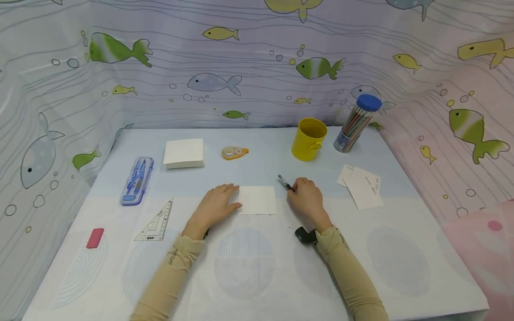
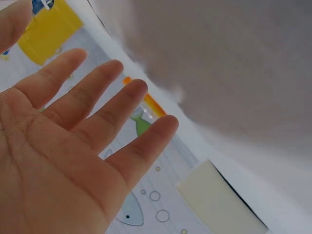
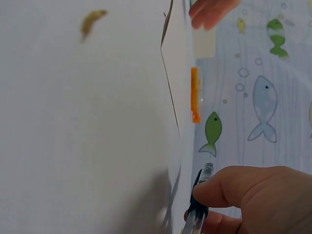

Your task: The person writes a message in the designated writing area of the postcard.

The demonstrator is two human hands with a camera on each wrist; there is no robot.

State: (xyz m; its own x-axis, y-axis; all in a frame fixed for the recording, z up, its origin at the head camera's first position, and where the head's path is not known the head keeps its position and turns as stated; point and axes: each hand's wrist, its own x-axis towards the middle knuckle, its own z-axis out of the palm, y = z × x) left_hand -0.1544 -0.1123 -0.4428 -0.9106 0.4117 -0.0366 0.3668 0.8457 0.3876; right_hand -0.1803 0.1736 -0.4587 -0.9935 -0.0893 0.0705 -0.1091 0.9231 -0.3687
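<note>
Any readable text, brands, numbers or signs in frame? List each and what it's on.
None reads with certainty.
Cards: print, too small.
Left sleeve: lettering, blurred.
Right sleeve: lettering, blurred.
Jar label: too small.
Triangle ruler: markings, too small.

head view from above, forward-down; wrist views low and close, orange correction tape (image 1: 234, 153) in all

This looks like a curtained-off writing nook — home or studio, I cannot tell — with a fish-printed curtain (image 1: 257, 58) beyond the left hand (image 1: 213, 206) and right hand (image 1: 307, 201). The right hand's pen (image 1: 285, 182), the pencil jar (image 1: 353, 127) beyond it, and the pencil case (image 1: 137, 181) and set square (image 1: 163, 221) left of the left hand show it.
</note>
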